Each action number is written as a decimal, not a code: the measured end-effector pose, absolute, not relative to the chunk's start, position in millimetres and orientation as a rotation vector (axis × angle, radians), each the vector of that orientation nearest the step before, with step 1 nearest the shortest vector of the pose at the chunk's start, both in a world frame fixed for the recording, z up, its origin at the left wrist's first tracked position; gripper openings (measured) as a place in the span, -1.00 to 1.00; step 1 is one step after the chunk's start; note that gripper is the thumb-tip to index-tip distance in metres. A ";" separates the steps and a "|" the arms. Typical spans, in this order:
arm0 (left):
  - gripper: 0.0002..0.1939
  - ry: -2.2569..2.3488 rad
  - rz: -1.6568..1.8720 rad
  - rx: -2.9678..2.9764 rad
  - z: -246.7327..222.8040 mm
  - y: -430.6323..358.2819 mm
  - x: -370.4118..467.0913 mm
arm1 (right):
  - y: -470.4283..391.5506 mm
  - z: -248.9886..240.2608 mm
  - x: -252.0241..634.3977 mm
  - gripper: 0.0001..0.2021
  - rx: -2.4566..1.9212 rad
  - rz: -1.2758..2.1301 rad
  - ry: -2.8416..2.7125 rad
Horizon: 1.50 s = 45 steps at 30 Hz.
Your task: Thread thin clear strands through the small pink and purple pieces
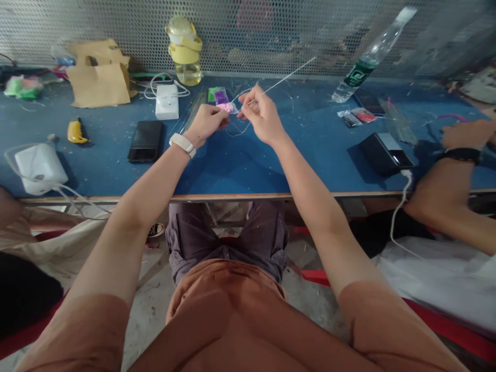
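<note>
My left hand (207, 123), with a pale band on its wrist, is closed in a pinch near the middle of the blue table. What its fingertips hold is too small to make out. My right hand (263, 114) pinches a thin white strand (292, 73), which runs up to the right past the fingers. Thin clear line loops below and between the hands. Close behind my left fingertips lie a small packet of pink pieces (226, 107), a purple packet (220, 96) and a green packet (211, 93).
A yellow-lidded bottle (185, 54), a white charger (167, 102), a black phone (145, 141) and brown paper (98, 85) stand or lie to the left. Rightward are a tilted water bottle (360, 70), a black box-like device (386, 152) and a co-worker's arm (445, 191).
</note>
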<state>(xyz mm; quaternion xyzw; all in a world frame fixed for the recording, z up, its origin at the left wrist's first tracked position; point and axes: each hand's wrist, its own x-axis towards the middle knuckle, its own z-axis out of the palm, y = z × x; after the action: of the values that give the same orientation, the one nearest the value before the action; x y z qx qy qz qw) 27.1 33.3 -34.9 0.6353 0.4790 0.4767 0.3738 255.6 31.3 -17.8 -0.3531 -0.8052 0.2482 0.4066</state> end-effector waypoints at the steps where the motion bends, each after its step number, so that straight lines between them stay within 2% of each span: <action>1: -0.74 1.234 1.215 1.632 -35.0 33.6 27.1 | 29.1 -17.2 254.5 -0.05 -0.888 0.632 -2.031; 12: -0.82 1.175 1.104 1.513 -23.1 22.3 31.7 | 28.2 -18.1 254.0 -0.12 -0.907 0.606 -2.001; 22: -0.57 0.876 1.018 1.437 -11.0 7.5 23.6 | 54.1 -27.4 261.5 0.01 -0.817 0.655 -1.906; 28: -0.69 0.834 0.984 1.417 -17.4 18.8 24.0 | 49.6 -26.4 261.3 -0.03 -0.808 0.628 -1.897; 32: -0.67 0.817 1.041 1.360 -20.8 20.7 23.8 | 46.8 -23.9 260.6 -0.04 -0.810 0.621 -1.889; 38: -0.73 0.730 1.057 1.306 -19.0 18.1 25.3 | 65.1 -35.0 259.7 -0.03 -0.778 0.684 -1.799; 45: -0.60 0.699 1.021 1.326 -9.0 11.1 27.1 | 70.6 -38.0 264.0 -0.14 -0.741 0.646 -1.860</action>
<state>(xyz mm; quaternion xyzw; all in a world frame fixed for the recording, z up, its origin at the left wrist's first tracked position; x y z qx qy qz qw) 27.1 11.1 -9.0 0.5760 0.3037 0.4432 0.6161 264.0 70.6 -38.0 -0.3057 -0.7677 0.2666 0.4961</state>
